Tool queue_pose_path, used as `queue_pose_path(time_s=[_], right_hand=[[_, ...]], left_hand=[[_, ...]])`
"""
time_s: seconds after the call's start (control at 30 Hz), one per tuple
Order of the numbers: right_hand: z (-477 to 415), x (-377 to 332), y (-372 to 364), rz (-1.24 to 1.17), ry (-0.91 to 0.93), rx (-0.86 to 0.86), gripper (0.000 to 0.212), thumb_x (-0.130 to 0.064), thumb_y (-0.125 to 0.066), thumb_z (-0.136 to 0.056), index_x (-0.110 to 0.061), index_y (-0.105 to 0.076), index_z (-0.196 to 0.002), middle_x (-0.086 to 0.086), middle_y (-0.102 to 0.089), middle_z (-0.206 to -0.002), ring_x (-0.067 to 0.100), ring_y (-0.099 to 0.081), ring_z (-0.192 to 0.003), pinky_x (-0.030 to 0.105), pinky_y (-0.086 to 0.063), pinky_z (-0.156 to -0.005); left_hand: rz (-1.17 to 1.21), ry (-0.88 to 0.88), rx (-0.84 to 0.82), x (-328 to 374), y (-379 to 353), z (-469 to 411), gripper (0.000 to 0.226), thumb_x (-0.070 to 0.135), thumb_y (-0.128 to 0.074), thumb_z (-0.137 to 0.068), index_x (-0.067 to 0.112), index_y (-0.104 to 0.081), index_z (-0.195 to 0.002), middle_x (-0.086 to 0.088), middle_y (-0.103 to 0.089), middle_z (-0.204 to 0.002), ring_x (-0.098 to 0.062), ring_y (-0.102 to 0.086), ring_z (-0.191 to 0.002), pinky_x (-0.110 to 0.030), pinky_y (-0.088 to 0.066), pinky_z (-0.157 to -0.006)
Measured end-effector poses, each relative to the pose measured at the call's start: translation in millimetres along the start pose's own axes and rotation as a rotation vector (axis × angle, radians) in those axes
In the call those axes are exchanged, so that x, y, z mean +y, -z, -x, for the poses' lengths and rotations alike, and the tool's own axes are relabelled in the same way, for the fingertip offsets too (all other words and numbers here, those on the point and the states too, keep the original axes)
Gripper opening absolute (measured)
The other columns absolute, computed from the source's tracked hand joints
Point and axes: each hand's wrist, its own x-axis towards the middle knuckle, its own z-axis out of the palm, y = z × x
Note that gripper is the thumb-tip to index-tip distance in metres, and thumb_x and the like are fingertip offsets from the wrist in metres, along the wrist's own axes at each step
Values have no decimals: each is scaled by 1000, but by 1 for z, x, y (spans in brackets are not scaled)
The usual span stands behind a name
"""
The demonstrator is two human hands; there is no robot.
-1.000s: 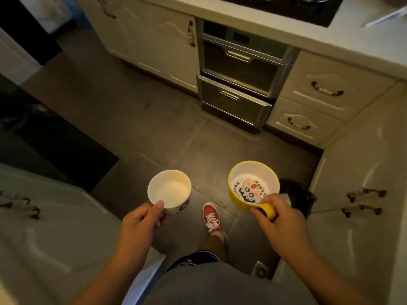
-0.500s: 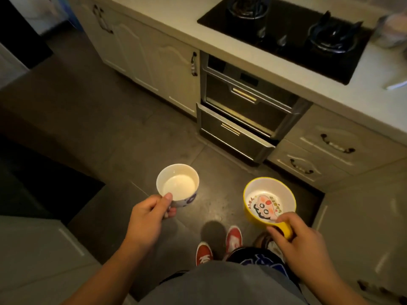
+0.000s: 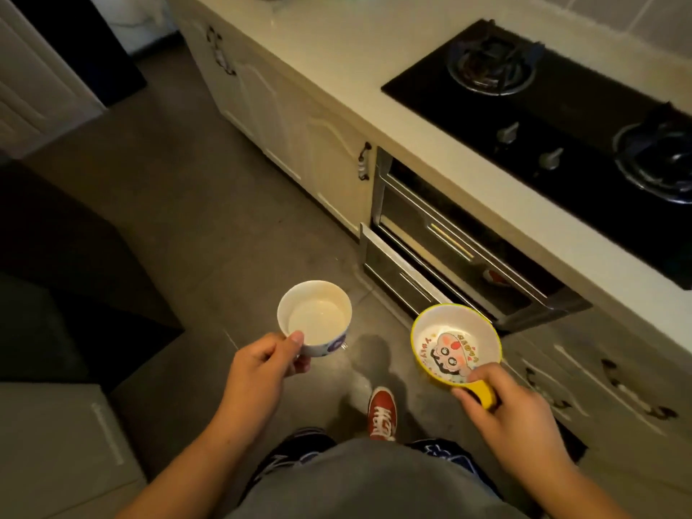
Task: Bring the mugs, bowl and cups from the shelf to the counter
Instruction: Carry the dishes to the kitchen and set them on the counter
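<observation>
My left hand (image 3: 258,372) grips a white mug (image 3: 314,318) with a blue print on its side, thumb on the rim, held upright over the floor. My right hand (image 3: 505,402) holds a yellow bowl (image 3: 455,342) by its short yellow handle; a cartoon face is printed inside. Both vessels look empty and hang at waist height, short of the pale counter (image 3: 374,69) that runs from upper left to right.
A black gas hob (image 3: 543,118) with two burners is set in the counter. Below it an oven (image 3: 449,249) has its lower drawer jutting out slightly. Cream cabinet doors (image 3: 299,144) with handles line the left. A red shoe (image 3: 382,412) stands on the grey floor.
The view has swung up and closer to the counter, so the hob and worktop fill more of the frame. Both hands keep their hold on the mug and bowl.
</observation>
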Motion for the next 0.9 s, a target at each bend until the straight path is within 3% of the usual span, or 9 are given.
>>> queue_pose_path(time_s=[0.07, 0.13, 0.2, 0.27, 0.43, 0.57, 0.7, 0.9], right_hand=[[-43, -15, 5, -11, 83, -42, 39, -33, -79, -72, -43, -44, -86, -13, -68, -73, -5, -54, -51, 3, -38, -41], [-84, -37, 5, -21, 152, -67, 33, -30, -79, -73, -35, -50, -86, -10, -71, -79, 0, -59, -58, 4, -44, -47], [-123, -64, 0, -24, 206, -98, 26, -30, -79, -73, -25, -58, -87, -6, -73, -82, 6, -65, -65, 18, -54, -49], [-160, -94, -8, -38, 229, -144, 23, -31, -76, -76, -24, -59, -89, -5, -73, -83, 12, -68, -69, 32, -58, -53], [-245, -173, -40, -119, 262, -253, 19, -28, -74, -80, -21, -59, -90, 1, -73, -93, 23, -69, -87, 47, -58, -69], [-297, -226, -59, -123, 217, -270, 20, -28, -75, -78, -25, -58, -88, 1, -73, -95, 25, -69, -88, 48, -58, -70], [-335, -257, -63, -115, 167, -242, 24, -30, -76, -77, -31, -55, -86, -4, -71, -94, 19, -67, -85, 45, -59, -67], [-379, -270, -56, -79, 55, -215, 25, -34, -77, -75, -35, -55, -87, -12, -67, -92, 16, -64, -83, 40, -58, -63]], left_hand=[[6, 11, 62, 7, 7, -12, 40, 15, -58, -96, 4, -63, -58, -23, -67, -73, -16, -68, -66, -14, -56, -59], [11, 35, 126, 9, 19, -25, 40, 20, -59, -95, 11, -65, -56, -18, -69, -71, -21, -69, -67, -19, -56, -63], [-1, 59, 166, 9, 33, -38, 40, 29, -60, -92, 11, -69, -58, -12, -72, -70, -24, -69, -71, -30, -54, -71], [2, 80, 210, 6, 49, -56, 39, 43, -60, -85, 12, -73, -65, -10, -74, -71, -18, -69, -69, -31, -53, -74], [42, 118, 286, -3, 101, -118, 50, 60, -59, -76, 13, -74, -71, -10, -74, -74, -27, -69, -77, -33, -56, -75], [61, 163, 321, 4, 141, -174, 42, 62, -56, -77, 25, -75, -77, 2, -75, -83, -9, -72, -77, -14, -56, -55], [50, 127, 281, 26, 171, -230, 30, 56, -56, -81, 34, -76, -83, 5, -76, -89, -11, -72, -82, -23, -56, -65], [41, 71, 216, 71, 181, -321, 38, 60, -58, -78, 28, -78, -81, -2, -76, -84, -17, -73, -81, -36, -58, -77]])
